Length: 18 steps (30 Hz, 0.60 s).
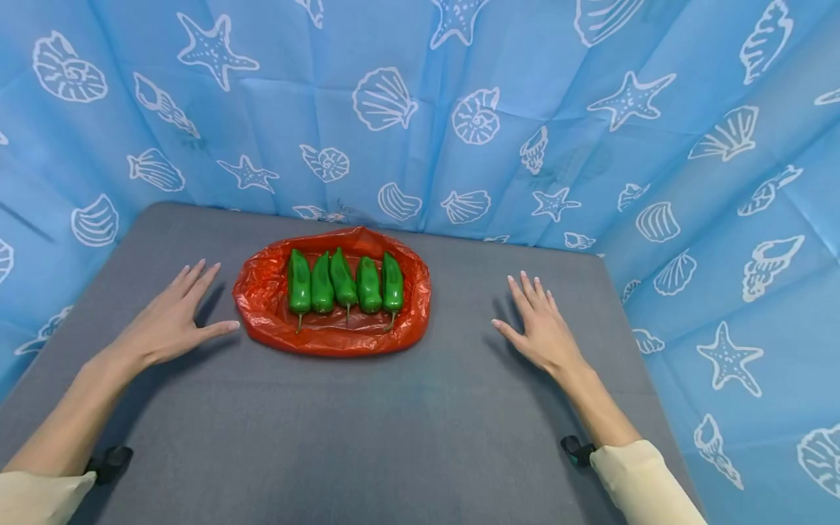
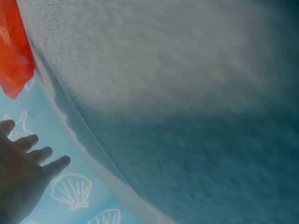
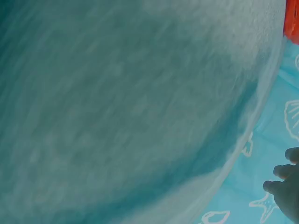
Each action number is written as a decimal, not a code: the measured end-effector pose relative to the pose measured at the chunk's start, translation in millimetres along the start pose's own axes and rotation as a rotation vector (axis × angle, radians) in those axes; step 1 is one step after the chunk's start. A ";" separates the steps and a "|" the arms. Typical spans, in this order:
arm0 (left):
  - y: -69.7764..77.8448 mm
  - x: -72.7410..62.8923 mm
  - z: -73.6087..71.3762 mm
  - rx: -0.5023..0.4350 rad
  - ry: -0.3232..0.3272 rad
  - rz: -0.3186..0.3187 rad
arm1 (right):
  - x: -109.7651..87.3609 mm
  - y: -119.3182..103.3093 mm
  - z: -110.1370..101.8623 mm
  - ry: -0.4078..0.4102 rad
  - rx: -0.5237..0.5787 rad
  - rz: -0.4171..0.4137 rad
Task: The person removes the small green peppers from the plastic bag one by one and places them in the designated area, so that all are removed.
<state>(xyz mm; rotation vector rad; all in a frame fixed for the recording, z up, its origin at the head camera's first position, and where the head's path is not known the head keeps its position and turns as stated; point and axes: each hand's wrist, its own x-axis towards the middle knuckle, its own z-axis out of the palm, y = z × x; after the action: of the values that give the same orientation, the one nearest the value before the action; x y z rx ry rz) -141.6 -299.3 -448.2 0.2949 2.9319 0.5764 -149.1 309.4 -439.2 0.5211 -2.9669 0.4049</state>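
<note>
Several green peppers (image 1: 342, 281) lie side by side in a row, stems toward me, inside a red plastic bag (image 1: 354, 343) whose rim is rolled open around them. Just left of the bag is my left hand (image 1: 173, 317), fingers spread and holding nothing, its thumb tip close to the bag's edge. My right hand (image 1: 541, 328) hovers over the table well to the right of the bag, fingers extended and holding nothing. In the left wrist view the left hand (image 2: 23, 172) shows dark with parted fingers. Only part of the right hand (image 3: 287, 182) appears in the right wrist view.
A grey cloth-covered table (image 1: 394, 437) lies under everything. Behind it and along the right side hangs a blue curtain (image 1: 420, 168) printed with white shells and starfish. Dark bands (image 1: 577, 450) sit at both wrists, by the cream sleeves (image 1: 639, 477).
</note>
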 end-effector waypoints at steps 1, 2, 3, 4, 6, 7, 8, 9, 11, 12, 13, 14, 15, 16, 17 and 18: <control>1.4 0.9 -0.2 -0.007 0.000 0.002 | 0.9 -2.1 0.5 0.007 0.005 -0.008; 2.9 1.7 -0.6 -0.018 -0.004 0.004 | 2.0 -4.1 1.2 0.014 0.010 -0.016; 4.4 2.8 -1.1 -0.031 -0.010 0.009 | 2.9 -6.3 1.8 0.020 0.014 -0.023; 6.1 3.6 -1.5 -0.046 -0.015 0.013 | 3.7 -8.4 2.1 0.026 0.016 -0.027; 9.1 5.4 -2.2 -0.080 -0.025 0.024 | 5.6 -11.9 3.2 0.035 0.025 -0.030; 10.3 6.3 -2.5 -0.094 -0.030 0.032 | 6.4 -13.8 3.6 0.039 0.034 -0.028; 11.5 7.1 -2.7 -0.109 -0.036 0.039 | 7.2 -15.4 4.1 0.046 0.041 -0.027; 12.6 7.9 -2.9 -0.124 -0.037 0.045 | 8.0 -17.1 4.4 0.053 0.049 -0.024; 13.8 9.3 -3.3 -0.155 -0.037 0.056 | 9.7 -20.2 5.1 0.075 0.075 -0.025; 14.1 9.9 -3.5 -0.168 -0.040 0.059 | 10.3 -21.5 5.4 0.090 0.089 -0.029; 14.1 10.7 -3.6 -0.180 -0.041 0.062 | 10.7 -23.1 5.6 0.105 0.103 -0.033; 14.2 11.5 -3.7 -0.195 -0.038 0.066 | 11.4 -24.3 6.1 0.122 0.116 -0.040; 14.2 12.5 -3.8 -0.207 -0.035 0.068 | 12.1 -25.7 6.1 0.140 0.128 -0.048; 14.0 13.5 -3.8 -0.218 -0.033 0.070 | 12.9 -27.0 6.3 0.159 0.143 -0.057; 14.0 14.5 -3.7 -0.225 -0.029 0.072 | 13.7 -28.2 6.6 0.176 0.159 -0.065; 14.1 15.6 -3.8 -0.233 -0.026 0.073 | 14.5 -29.3 6.9 0.191 0.175 -0.073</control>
<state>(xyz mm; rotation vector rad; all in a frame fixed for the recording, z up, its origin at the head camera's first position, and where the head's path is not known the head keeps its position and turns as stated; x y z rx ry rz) -155.0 -284.4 -440.8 0.3782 2.8021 0.9075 -152.9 276.4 -436.6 0.5712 -2.7362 0.6707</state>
